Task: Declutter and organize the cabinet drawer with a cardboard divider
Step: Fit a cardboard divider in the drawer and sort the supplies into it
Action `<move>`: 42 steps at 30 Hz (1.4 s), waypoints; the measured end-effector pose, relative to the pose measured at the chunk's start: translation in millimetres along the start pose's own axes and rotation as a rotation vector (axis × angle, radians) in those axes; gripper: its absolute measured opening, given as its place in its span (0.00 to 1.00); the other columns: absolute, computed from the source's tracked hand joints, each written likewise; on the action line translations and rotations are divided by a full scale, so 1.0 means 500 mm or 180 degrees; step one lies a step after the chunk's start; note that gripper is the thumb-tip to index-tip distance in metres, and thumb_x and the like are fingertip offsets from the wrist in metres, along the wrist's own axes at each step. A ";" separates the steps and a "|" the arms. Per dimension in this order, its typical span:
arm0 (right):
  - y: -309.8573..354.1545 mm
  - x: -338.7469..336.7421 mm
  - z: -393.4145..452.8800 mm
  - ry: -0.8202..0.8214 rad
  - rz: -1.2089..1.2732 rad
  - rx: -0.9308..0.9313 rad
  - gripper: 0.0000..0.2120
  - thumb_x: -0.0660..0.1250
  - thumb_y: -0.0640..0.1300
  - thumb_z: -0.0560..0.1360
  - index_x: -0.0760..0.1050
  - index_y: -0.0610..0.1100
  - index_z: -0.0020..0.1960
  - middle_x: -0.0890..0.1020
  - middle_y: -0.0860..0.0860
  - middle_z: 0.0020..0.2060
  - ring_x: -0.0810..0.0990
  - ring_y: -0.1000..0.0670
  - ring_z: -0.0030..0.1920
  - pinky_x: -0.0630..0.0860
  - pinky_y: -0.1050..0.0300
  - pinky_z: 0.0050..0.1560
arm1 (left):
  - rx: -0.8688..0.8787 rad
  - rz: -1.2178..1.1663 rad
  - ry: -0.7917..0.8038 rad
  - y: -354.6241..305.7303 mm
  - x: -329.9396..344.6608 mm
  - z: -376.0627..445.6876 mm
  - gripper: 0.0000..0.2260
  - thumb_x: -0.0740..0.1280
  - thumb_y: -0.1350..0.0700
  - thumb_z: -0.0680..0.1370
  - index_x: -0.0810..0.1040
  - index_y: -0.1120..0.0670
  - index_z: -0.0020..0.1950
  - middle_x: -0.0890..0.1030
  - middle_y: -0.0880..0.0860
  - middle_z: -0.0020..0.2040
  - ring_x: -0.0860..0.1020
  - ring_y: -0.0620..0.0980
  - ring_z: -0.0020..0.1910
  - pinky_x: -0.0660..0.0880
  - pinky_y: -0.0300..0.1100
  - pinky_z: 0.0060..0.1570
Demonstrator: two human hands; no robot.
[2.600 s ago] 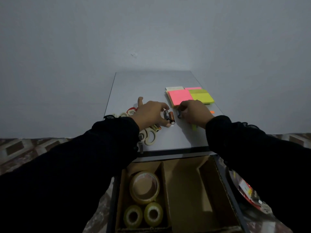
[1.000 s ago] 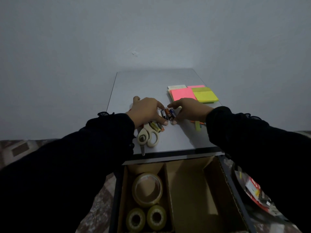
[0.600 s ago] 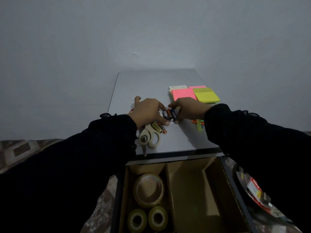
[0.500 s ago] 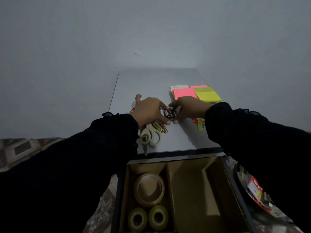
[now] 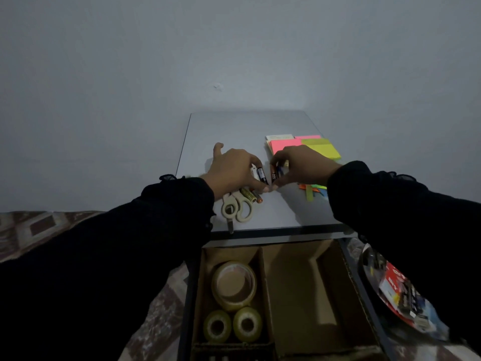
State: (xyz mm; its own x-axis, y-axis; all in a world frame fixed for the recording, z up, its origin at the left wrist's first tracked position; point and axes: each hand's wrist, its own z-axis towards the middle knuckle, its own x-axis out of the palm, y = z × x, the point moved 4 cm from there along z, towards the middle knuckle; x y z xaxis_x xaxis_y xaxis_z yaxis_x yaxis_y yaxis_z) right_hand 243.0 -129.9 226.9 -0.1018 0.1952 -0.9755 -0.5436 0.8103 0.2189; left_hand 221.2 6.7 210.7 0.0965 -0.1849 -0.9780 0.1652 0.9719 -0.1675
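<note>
On the grey cabinet top (image 5: 234, 131) my left hand (image 5: 233, 169) grips a couple of batteries (image 5: 259, 174) and my right hand (image 5: 299, 166) pinches two more batteries (image 5: 276, 175); my thumbs meet in front of them. Two further batteries (image 5: 251, 195) lie beside the beige scissors (image 5: 238, 208) under my left wrist. Below, the open drawer holds a cardboard divider (image 5: 263, 272). Its left section has three tape rolls (image 5: 234, 284); the middle section (image 5: 296, 290) holds nothing.
Pink and yellow sticky note pads (image 5: 304, 148) lie at the back right of the top. Coloured paper strips (image 5: 311, 191) lie under my right wrist. A red and blue packet (image 5: 400, 298) sits right of the drawer. A patterned cloth (image 5: 39, 230) is at the left.
The batteries have split into two groups, one in each hand, with a small gap between them. Both hands stay over the same spot.
</note>
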 end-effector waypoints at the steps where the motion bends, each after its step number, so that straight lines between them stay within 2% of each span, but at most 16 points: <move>1: 0.007 -0.006 -0.011 -0.0020 -0.0023 -0.0042 0.25 0.76 0.49 0.65 0.77 0.43 0.59 0.79 0.46 0.53 0.75 0.49 0.50 0.64 0.62 0.45 | 0.0023 0.0028 -0.0021 -0.004 -0.006 -0.015 0.28 0.69 0.34 0.66 0.77 0.46 0.61 0.79 0.47 0.51 0.74 0.48 0.59 0.47 0.56 0.69; 4: 0.034 -0.022 -0.051 -0.0047 0.0007 -0.0184 0.24 0.76 0.49 0.65 0.77 0.43 0.58 0.79 0.47 0.53 0.72 0.52 0.46 0.63 0.62 0.42 | 0.0067 -0.0020 -0.0094 -0.015 -0.020 -0.073 0.28 0.69 0.34 0.66 0.76 0.45 0.62 0.76 0.46 0.48 0.74 0.48 0.58 0.46 0.55 0.70; 7: 0.070 -0.024 -0.103 0.0023 0.0010 -0.0321 0.25 0.76 0.49 0.66 0.76 0.43 0.59 0.79 0.47 0.53 0.70 0.53 0.44 0.62 0.62 0.39 | 0.0225 0.0085 -0.0198 -0.028 -0.027 -0.146 0.27 0.69 0.34 0.67 0.75 0.44 0.63 0.78 0.49 0.54 0.74 0.49 0.60 0.47 0.54 0.69; 10: 0.106 -0.006 -0.160 0.0070 -0.0040 -0.0415 0.25 0.76 0.50 0.65 0.76 0.43 0.58 0.78 0.47 0.52 0.71 0.52 0.45 0.62 0.65 0.34 | 0.0335 0.0062 -0.0309 -0.031 -0.027 -0.223 0.27 0.69 0.35 0.67 0.75 0.44 0.63 0.77 0.50 0.57 0.72 0.50 0.61 0.48 0.53 0.69; 15: 0.165 0.062 -0.247 0.0273 -0.0111 -0.0426 0.27 0.76 0.54 0.65 0.75 0.43 0.59 0.77 0.46 0.53 0.75 0.47 0.52 0.73 0.53 0.52 | 0.0246 0.0161 -0.0005 -0.017 0.006 -0.345 0.28 0.69 0.35 0.68 0.74 0.45 0.65 0.75 0.49 0.58 0.70 0.49 0.63 0.47 0.53 0.70; 20: 0.228 0.154 -0.328 0.0619 0.0044 -0.0342 0.25 0.74 0.51 0.68 0.72 0.45 0.61 0.75 0.48 0.56 0.74 0.49 0.54 0.70 0.59 0.49 | 0.0107 0.0089 0.0342 0.012 0.051 -0.455 0.27 0.68 0.36 0.69 0.73 0.44 0.65 0.74 0.49 0.58 0.70 0.48 0.63 0.45 0.51 0.70; 24: 0.268 0.223 -0.380 0.0826 0.0198 -0.0413 0.26 0.72 0.50 0.70 0.69 0.46 0.64 0.74 0.50 0.60 0.74 0.50 0.57 0.68 0.62 0.50 | 0.0120 0.0243 0.0242 0.039 0.093 -0.526 0.28 0.68 0.34 0.67 0.74 0.43 0.65 0.75 0.49 0.58 0.70 0.49 0.63 0.48 0.51 0.68; 26: 0.275 0.260 -0.399 0.0848 0.0348 -0.0422 0.27 0.73 0.50 0.69 0.69 0.46 0.65 0.74 0.49 0.61 0.73 0.50 0.58 0.70 0.60 0.54 | 0.0271 0.0251 0.0040 0.049 0.111 -0.556 0.29 0.68 0.33 0.65 0.78 0.47 0.61 0.78 0.52 0.53 0.75 0.53 0.57 0.52 0.56 0.66; 29: 0.272 0.316 -0.425 0.0929 0.0437 -0.0386 0.28 0.74 0.50 0.68 0.68 0.45 0.64 0.75 0.47 0.59 0.74 0.47 0.58 0.70 0.58 0.55 | 0.0477 0.0410 -0.0252 0.058 0.129 -0.591 0.27 0.69 0.33 0.58 0.84 0.50 0.48 0.81 0.53 0.39 0.82 0.54 0.40 0.67 0.65 0.54; 32: 0.263 0.362 -0.441 0.1048 0.0534 -0.0283 0.29 0.75 0.48 0.67 0.68 0.45 0.64 0.75 0.47 0.59 0.75 0.47 0.58 0.72 0.56 0.56 | 0.0531 0.0364 -0.0293 0.057 0.145 -0.612 0.27 0.73 0.34 0.55 0.84 0.50 0.46 0.81 0.52 0.36 0.82 0.54 0.36 0.70 0.67 0.49; 33: 0.262 0.375 -0.444 0.1077 0.0546 -0.0225 0.29 0.75 0.47 0.67 0.68 0.45 0.64 0.76 0.47 0.59 0.76 0.47 0.58 0.73 0.56 0.57 | 0.0500 0.0314 -0.0250 0.058 0.150 -0.617 0.27 0.73 0.34 0.56 0.84 0.50 0.47 0.81 0.53 0.37 0.82 0.54 0.37 0.70 0.67 0.50; 35: 0.260 0.398 -0.445 0.1069 0.0547 -0.0174 0.29 0.76 0.48 0.66 0.69 0.44 0.63 0.77 0.46 0.58 0.76 0.46 0.57 0.74 0.55 0.57 | 0.0330 0.0167 -0.0145 0.058 0.154 -0.623 0.28 0.73 0.35 0.59 0.83 0.50 0.53 0.81 0.54 0.43 0.81 0.55 0.46 0.62 0.66 0.60; 37: 0.258 0.421 -0.442 0.1088 0.0560 -0.0094 0.29 0.77 0.48 0.64 0.71 0.43 0.61 0.78 0.45 0.57 0.77 0.46 0.55 0.75 0.55 0.55 | 0.0153 0.0121 0.0005 0.057 0.160 -0.629 0.29 0.73 0.36 0.63 0.79 0.48 0.61 0.79 0.53 0.53 0.76 0.52 0.56 0.51 0.57 0.68; 39: 0.259 0.436 -0.436 0.1107 0.0592 -0.0041 0.29 0.78 0.47 0.64 0.71 0.43 0.60 0.79 0.45 0.56 0.78 0.45 0.55 0.75 0.55 0.54 | 0.0057 0.0114 0.0088 0.057 0.164 -0.634 0.30 0.71 0.36 0.66 0.75 0.45 0.65 0.77 0.51 0.57 0.73 0.49 0.60 0.46 0.51 0.69; 42: 0.269 0.453 -0.424 0.1070 0.0609 -0.0002 0.30 0.77 0.47 0.64 0.71 0.43 0.61 0.79 0.45 0.56 0.78 0.45 0.55 0.75 0.53 0.55 | 0.0024 0.0084 0.0148 0.061 0.167 -0.641 0.29 0.70 0.35 0.66 0.74 0.44 0.65 0.76 0.50 0.58 0.72 0.49 0.62 0.44 0.48 0.69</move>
State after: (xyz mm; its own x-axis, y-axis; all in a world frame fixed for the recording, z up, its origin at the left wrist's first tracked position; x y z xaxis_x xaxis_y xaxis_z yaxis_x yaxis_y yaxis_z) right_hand -29.5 -93.8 30.2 -0.4689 0.1508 -0.8703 -0.4887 0.7765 0.3978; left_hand -80.5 67.4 84.2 0.0552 -0.1522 -0.9868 0.1706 0.9752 -0.1409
